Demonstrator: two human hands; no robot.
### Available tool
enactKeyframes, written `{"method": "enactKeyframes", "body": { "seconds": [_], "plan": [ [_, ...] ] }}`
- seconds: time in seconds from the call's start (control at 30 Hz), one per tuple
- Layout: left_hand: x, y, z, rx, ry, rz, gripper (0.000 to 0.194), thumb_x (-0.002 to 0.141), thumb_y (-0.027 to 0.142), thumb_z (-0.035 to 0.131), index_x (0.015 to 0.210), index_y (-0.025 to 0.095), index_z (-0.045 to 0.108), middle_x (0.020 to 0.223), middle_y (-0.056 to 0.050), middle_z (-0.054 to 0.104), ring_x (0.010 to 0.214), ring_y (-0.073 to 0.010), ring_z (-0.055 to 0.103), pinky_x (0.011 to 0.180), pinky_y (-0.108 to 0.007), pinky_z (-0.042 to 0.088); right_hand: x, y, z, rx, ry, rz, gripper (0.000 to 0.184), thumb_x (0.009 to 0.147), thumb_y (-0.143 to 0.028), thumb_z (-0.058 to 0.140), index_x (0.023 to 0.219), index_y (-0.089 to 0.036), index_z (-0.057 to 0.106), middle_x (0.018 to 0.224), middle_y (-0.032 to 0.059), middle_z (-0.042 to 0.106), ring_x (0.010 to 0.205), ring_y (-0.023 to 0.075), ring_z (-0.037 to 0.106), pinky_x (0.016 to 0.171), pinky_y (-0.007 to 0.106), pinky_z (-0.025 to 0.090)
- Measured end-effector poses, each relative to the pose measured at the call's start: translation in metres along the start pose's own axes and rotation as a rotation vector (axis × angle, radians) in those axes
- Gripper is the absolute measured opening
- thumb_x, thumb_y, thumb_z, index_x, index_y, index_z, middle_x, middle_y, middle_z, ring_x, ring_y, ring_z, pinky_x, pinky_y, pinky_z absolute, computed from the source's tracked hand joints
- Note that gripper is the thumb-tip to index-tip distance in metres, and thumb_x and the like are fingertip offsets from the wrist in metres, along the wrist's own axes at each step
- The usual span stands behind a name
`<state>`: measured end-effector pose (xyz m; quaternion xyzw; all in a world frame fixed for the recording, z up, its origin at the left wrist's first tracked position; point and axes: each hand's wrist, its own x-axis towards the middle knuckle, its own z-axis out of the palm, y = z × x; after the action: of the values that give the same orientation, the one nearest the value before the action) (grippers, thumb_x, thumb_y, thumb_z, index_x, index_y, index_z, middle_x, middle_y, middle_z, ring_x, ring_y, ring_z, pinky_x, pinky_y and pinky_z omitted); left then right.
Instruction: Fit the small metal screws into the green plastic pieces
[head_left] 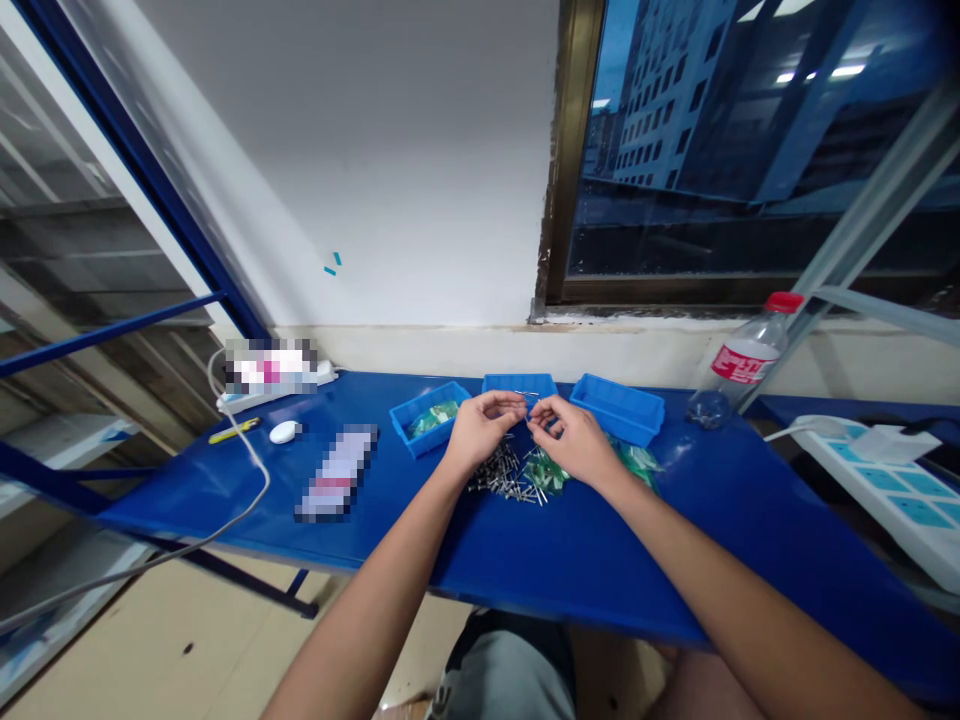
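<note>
My left hand (484,428) is closed in a pinch, with a thin metal pin (529,394) jutting out at its fingertips. Facing it, my right hand (568,435) has its fingers curled together; whatever is between them is too small to make out. The fingertips of both hands nearly meet above a loose pile of shiny metal pins (504,474), possibly rivets, on the blue table. Beside that pile, under my right hand, lie small green plastic packets (545,472). More green packets (639,461) show past my right wrist.
Behind my hands stand a left blue bin (402,416) with green packets, a middle blue bin (517,380) and a right blue bin (621,408). A bottle (742,365) and power strip (885,490) are rightward. Leftward lie a blurred phone-like object (339,475), white mouse-like object (283,432) and yellow cutter (233,431).
</note>
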<state>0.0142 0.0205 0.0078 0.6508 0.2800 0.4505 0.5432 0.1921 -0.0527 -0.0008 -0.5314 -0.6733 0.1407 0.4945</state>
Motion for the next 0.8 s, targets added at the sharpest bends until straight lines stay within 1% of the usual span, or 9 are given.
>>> {"method": "enactKeyframes", "body": {
  "seconds": [0.1,0.2,0.3,0.37,0.47,0.53,0.63,0.7,0.8],
  "plan": [
    [-0.001,0.002,0.001,0.004,-0.023,-0.02,0.032,0.077,0.029,0.086,0.103,0.013,0.077,0.105,-0.013,0.081,0.096,-0.0227,0.077,0.099,-0.042,0.06,0.0,0.0,0.001,-0.003,-0.003,0.008,0.012,0.085,-0.025,0.062,0.097,-0.023,0.062,0.087,0.0027,0.071,0.074,0.0171,0.067,0.065,0.028,0.053],
    [-0.002,0.003,0.001,0.04,-0.063,-0.015,0.034,0.081,0.032,0.084,0.109,0.013,0.076,0.11,-0.014,0.08,0.1,-0.0237,0.077,0.099,-0.041,0.061,-0.001,0.001,0.001,-0.031,-0.008,0.006,0.023,0.081,-0.021,0.061,0.104,-0.022,0.061,0.083,0.0,0.068,0.068,0.0151,0.062,0.063,0.027,0.05],
    [-0.004,0.004,0.002,0.162,-0.057,0.049,0.041,0.086,0.036,0.08,0.119,0.014,0.074,0.115,-0.014,0.079,0.104,-0.0238,0.076,0.097,-0.037,0.061,-0.001,0.001,0.001,-0.052,-0.004,0.002,0.038,0.08,-0.019,0.058,0.118,-0.021,0.061,0.078,-0.002,0.064,0.064,0.0147,0.058,0.062,0.027,0.049],
    [-0.006,0.006,0.003,0.254,-0.033,0.065,0.044,0.089,0.042,0.077,0.123,0.015,0.072,0.108,-0.012,0.08,0.095,-0.0223,0.077,0.089,-0.034,0.062,-0.001,-0.001,0.001,-0.045,0.013,0.007,0.042,0.081,-0.019,0.057,0.123,-0.021,0.061,0.079,-0.0019,0.062,0.063,0.0148,0.057,0.061,0.027,0.048],
    [-0.01,0.012,0.006,0.305,-0.062,-0.005,0.047,0.093,0.05,0.071,0.125,0.015,0.072,0.088,-0.008,0.08,0.073,-0.0202,0.075,0.072,-0.031,0.061,0.0,-0.003,-0.001,0.0,0.058,0.041,0.03,0.082,-0.022,0.059,0.112,-0.021,0.063,0.079,-0.0006,0.063,0.065,0.0156,0.06,0.06,0.027,0.049],
    [-0.012,0.016,0.007,0.288,-0.116,-0.049,0.049,0.094,0.052,0.069,0.123,0.014,0.074,0.082,-0.008,0.079,0.07,-0.0202,0.075,0.07,-0.03,0.061,0.001,-0.004,-0.002,0.02,0.077,0.067,0.018,0.085,-0.025,0.061,0.102,-0.021,0.063,0.081,0.0007,0.066,0.066,0.0161,0.062,0.06,0.027,0.05],
    [-0.012,0.017,0.007,0.264,-0.175,-0.029,0.046,0.093,0.052,0.07,0.115,0.012,0.078,0.089,-0.009,0.081,0.079,-0.0214,0.076,0.077,-0.03,0.061,0.0,-0.003,-0.003,-0.02,0.079,0.039,0.009,0.087,-0.027,0.064,0.093,-0.022,0.067,0.087,0.0027,0.07,0.069,0.0166,0.063,0.063,0.028,0.05],
    [-0.01,0.013,0.005,0.242,-0.163,-0.011,0.045,0.091,0.051,0.073,0.111,0.012,0.079,0.097,-0.011,0.082,0.085,-0.0224,0.077,0.081,-0.031,0.062,0.0,-0.002,-0.003,-0.068,0.081,-0.017,0.008,0.087,-0.026,0.065,0.091,-0.022,0.07,0.09,0.0034,0.069,0.071,0.0169,0.062,0.064,0.029,0.05],
    [-0.005,0.003,0.002,0.124,-0.113,-0.057,0.044,0.084,0.047,0.081,0.112,0.013,0.079,0.106,-0.012,0.082,0.093,-0.025,0.078,0.089,-0.036,0.063,-0.001,-0.001,-0.001,-0.121,0.073,-0.072,0.009,0.09,-0.025,0.066,0.095,-0.023,0.074,0.09,0.0036,0.068,0.072,0.0174,0.061,0.067,0.031,0.051]
  ]
}}
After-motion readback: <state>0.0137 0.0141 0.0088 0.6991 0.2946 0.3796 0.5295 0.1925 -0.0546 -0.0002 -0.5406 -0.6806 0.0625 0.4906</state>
